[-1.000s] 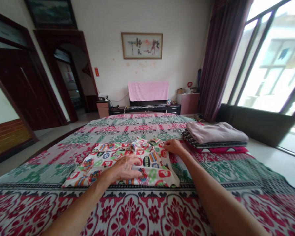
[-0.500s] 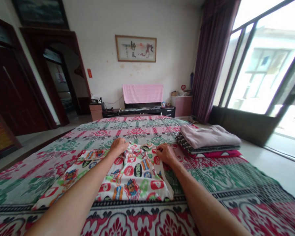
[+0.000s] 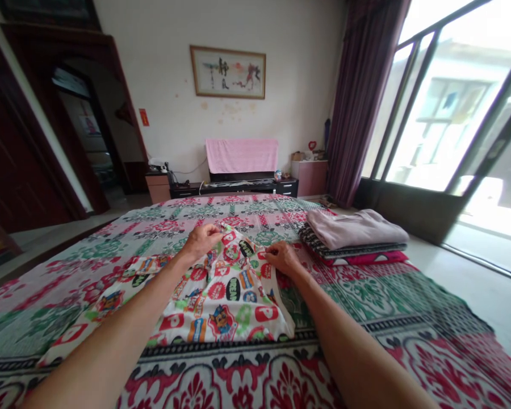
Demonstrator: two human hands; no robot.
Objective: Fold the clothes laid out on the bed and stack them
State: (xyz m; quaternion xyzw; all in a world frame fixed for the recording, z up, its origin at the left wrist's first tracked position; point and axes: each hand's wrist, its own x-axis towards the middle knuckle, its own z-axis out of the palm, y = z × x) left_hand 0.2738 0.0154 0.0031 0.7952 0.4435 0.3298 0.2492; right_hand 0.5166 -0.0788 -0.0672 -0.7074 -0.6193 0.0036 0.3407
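While on bedspread (image 3: pixel 366 295), shirt (image 3: pixel 234 289) between fingers (image 3: pixel 213 233)

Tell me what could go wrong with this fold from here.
1. The left hand pinches the cartoon-print garment by its top edge, higher than the right hand; an uneven pull might skew it.
2. The part beside the left arm lies spread on the bedspread and may bunch.

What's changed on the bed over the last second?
The left hand moved from the middle of the cartoon-print garment to its far edge and pinched it, lifting it slightly. The right hand stays at the garment's far right corner; the stack of folded clothes is unmoved.
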